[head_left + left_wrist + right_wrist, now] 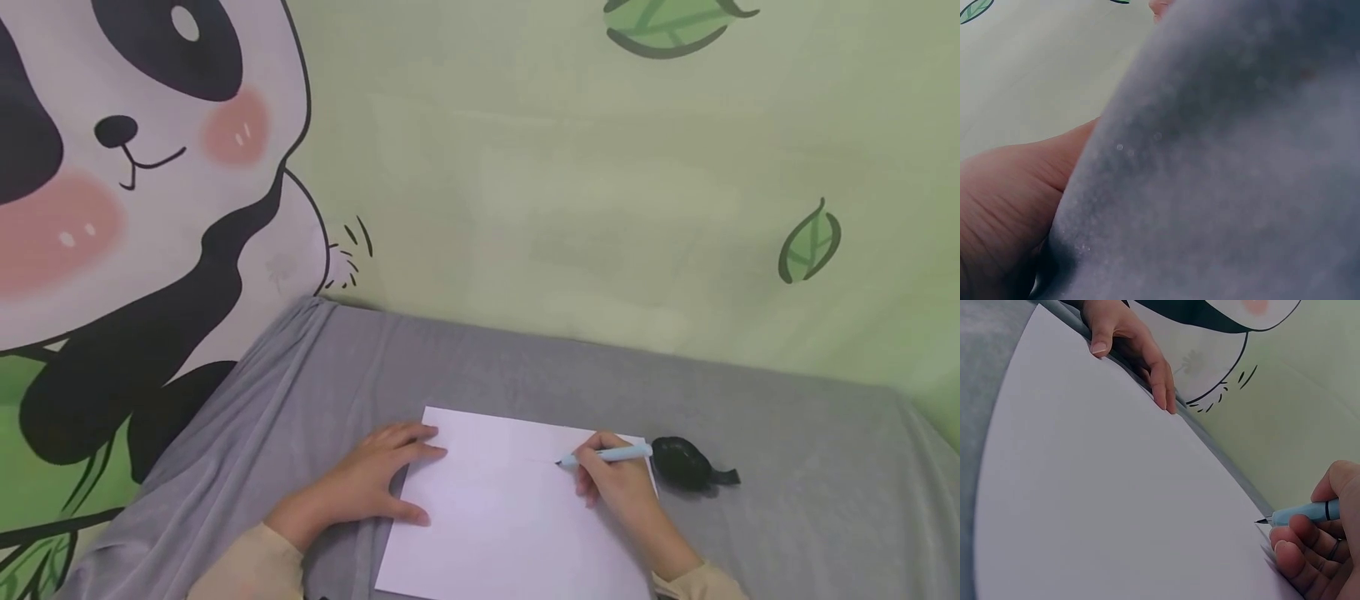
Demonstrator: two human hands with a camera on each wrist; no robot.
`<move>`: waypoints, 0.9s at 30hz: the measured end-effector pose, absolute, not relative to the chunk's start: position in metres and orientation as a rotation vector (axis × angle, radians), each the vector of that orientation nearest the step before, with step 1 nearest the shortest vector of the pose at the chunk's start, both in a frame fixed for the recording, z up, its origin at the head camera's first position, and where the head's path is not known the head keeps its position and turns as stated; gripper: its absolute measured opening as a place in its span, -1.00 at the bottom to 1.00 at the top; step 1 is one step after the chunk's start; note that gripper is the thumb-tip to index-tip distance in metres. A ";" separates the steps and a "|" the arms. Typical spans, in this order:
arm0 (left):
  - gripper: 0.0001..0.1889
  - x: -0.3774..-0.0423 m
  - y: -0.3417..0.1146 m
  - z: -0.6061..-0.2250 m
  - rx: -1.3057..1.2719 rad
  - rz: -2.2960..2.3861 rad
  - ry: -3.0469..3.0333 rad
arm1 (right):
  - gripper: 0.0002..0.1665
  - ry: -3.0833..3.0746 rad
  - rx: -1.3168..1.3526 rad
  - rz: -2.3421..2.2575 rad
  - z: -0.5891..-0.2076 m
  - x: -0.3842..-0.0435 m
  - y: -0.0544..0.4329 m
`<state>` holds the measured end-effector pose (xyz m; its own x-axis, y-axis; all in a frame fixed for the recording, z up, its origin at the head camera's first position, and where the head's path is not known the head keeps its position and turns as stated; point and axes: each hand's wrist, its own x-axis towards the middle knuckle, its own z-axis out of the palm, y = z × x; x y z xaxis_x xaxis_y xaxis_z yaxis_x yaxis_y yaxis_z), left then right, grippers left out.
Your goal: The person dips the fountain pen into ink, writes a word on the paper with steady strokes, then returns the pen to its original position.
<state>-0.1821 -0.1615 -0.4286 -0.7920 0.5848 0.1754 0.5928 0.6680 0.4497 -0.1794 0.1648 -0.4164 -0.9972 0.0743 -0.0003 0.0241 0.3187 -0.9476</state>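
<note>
A white sheet of paper lies on grey cloth in front of the person. The right hand pinches a light blue pen over the paper's upper right part. In the right wrist view the pen shows a dark pointed nib at the paper's surface. A very faint line seems to lie just left of the nib. Fingers spread, the left hand rests at the sheet's left edge, its fingertips on the paper. Blurred cloth hides most of that hand in the left wrist view.
Just right of the paper sits a dark rounded object with a short stub; its kind is unclear. Grey cloth covers the surface, with folds on the left. Behind stands a pale green backdrop with a printed panda and leaves.
</note>
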 end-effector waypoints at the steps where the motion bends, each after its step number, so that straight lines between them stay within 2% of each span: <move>1: -0.23 -0.182 -0.161 -0.428 -1.004 -0.785 -2.865 | -0.88 -2.513 -0.095 1.807 -0.417 -0.179 0.165; 27: -0.24 -0.182 -0.161 -0.428 -0.999 -0.779 -2.862 | -0.87 -2.525 -0.125 1.746 -0.415 -0.180 0.170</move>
